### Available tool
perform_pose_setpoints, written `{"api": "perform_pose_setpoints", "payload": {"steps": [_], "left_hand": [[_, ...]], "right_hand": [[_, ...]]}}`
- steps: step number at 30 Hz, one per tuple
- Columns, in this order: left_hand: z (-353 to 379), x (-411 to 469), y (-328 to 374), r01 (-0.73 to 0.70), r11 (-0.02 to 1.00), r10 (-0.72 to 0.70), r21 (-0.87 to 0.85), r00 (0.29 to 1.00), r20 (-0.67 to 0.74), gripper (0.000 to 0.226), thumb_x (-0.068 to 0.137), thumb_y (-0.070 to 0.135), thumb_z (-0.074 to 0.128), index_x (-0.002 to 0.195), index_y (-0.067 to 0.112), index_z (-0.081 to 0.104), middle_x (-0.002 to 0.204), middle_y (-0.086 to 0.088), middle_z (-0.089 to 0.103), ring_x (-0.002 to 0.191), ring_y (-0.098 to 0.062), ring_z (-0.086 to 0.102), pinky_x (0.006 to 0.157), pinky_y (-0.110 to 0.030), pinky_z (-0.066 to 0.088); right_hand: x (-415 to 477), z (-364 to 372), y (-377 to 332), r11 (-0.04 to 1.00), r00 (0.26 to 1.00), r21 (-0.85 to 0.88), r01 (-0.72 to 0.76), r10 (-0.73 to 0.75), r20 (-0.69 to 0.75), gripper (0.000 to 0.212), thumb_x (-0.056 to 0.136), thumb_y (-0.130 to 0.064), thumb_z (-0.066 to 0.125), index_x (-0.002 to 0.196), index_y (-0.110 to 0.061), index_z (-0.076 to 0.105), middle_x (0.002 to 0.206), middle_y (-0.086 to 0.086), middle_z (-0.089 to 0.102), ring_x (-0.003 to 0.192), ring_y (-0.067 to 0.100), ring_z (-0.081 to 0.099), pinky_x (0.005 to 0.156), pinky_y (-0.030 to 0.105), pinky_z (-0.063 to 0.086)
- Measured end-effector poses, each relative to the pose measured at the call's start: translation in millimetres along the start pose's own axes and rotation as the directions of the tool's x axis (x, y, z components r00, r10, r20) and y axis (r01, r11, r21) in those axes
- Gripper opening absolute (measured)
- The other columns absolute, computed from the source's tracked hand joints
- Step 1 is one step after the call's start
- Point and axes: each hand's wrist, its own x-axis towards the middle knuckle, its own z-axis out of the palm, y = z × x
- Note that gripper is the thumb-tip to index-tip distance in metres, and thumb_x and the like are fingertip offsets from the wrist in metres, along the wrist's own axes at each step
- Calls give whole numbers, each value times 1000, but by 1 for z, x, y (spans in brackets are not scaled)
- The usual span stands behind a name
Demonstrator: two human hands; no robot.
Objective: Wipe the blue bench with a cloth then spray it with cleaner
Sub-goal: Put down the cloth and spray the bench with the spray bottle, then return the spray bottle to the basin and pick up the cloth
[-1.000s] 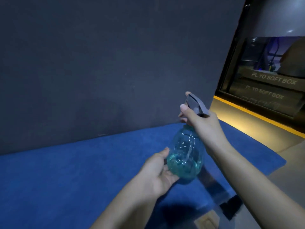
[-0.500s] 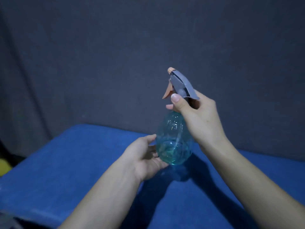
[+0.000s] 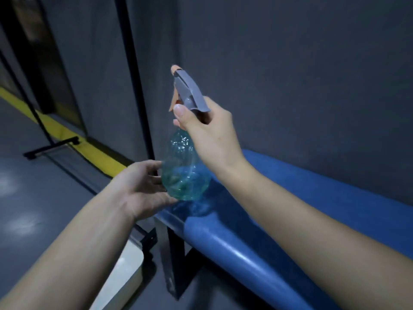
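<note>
A clear teal spray bottle (image 3: 182,173) with a grey head and an orange trigger hangs above the left end of the blue padded bench (image 3: 312,198). My right hand (image 3: 210,133) grips the bottle's neck just under the grey head, thumb on the near side. My left hand (image 3: 143,186) cups the bottle's round base from the left, fingers spread against it. A little blue-green liquid sits in the bottom. No cloth is in view.
A dark grey wall (image 3: 290,74) runs behind the bench. The bench's black metal leg (image 3: 176,260) stands at its left end. A white object (image 3: 120,276) lies on the grey floor below my left arm. A yellow floor stripe (image 3: 67,135) and a black stand foot (image 3: 51,146) are at left.
The view has swung left along the bench, from its right end to its left end. Both hands have stayed on the bottle, which now sits higher and over the bench's left end.
</note>
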Motion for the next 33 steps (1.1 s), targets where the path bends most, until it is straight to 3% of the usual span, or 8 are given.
{"api": "perform_pose_setpoints", "payload": {"steps": [6, 10, 14, 17, 21, 23, 26, 33], "left_hand": [[-95, 18, 20, -64, 994, 50, -84, 987, -155, 30, 97, 16, 38, 113, -1, 55, 114, -28, 61, 101, -37, 60, 60, -57, 54], [-156, 31, 22, -122, 983, 79, -138, 956, -281, 36, 99, 18, 33, 123, -3, 51, 121, -26, 59, 100, -36, 60, 71, -53, 46], [-213, 51, 8, -123, 984, 55, -130, 900, -433, 36, 100, 20, 30, 92, -7, 52, 98, -22, 57, 80, -34, 56, 62, -51, 50], [-253, 71, -13, -75, 991, 2, -111, 837, -547, 36, 100, 21, 29, 80, 0, 49, 95, -15, 54, 75, -28, 53, 90, -41, 40], [-295, 99, -51, -10, 998, -36, -70, 780, -624, 34, 100, 22, 30, 73, 8, 47, 104, -12, 51, 102, -33, 56, 98, -45, 34], [-311, 111, -71, 5, 992, -85, -129, 776, -625, 36, 101, 27, 29, 80, 6, 48, 121, -15, 51, 101, -34, 57, 93, -44, 36], [-330, 127, -93, -10, 959, -173, -283, 770, -613, 42, 102, 35, 29, 96, -2, 48, 145, -14, 44, 131, -31, 47, 90, -43, 40], [-362, 145, -120, -6, 966, -161, -257, 766, -623, 53, 101, 37, 34, 143, 5, 33, 143, -8, 46, 131, -25, 49, 102, -37, 41]], "right_hand": [[4, 93, 44, 997, 991, -6, -74, 74, 114, 4, 88, -21, 59, 85, -18, 58, 80, 6, 65, 86, 30, 66, 84, 47, 53], [-7, 150, 66, 991, 952, -77, -105, 123, 280, 7, 91, -23, 56, 92, -17, 56, 74, -3, 57, 74, 19, 56, 62, 28, 43], [-26, 202, 103, 960, 888, -197, -198, 261, 378, 8, 89, -24, 57, 91, -16, 58, 81, 2, 60, 79, 24, 54, 59, 28, 40], [-47, 232, 143, 901, 833, -333, -277, 398, 385, 9, 85, -25, 62, 89, -16, 63, 84, 7, 62, 79, 30, 56, 63, 29, 42], [-81, 256, 200, 833, 755, -441, -334, 517, 404, 14, 86, -20, 62, 95, -9, 63, 91, 12, 63, 81, 33, 58, 63, 31, 41], [-98, 261, 225, 804, 731, -460, -376, 563, 386, 9, 86, -17, 61, 82, -11, 56, 84, 10, 58, 76, 31, 54, 60, 30, 38], [-123, 266, 255, 769, 708, -499, -399, 604, 366, 17, 87, -15, 60, 75, -11, 48, 79, 9, 54, 72, 31, 51, 59, 31, 37], [-147, 275, 294, 743, 686, -503, -443, 641, 343, 8, 88, -13, 58, 81, -12, 53, 84, 11, 58, 75, 29, 49, 64, 29, 36]]}}
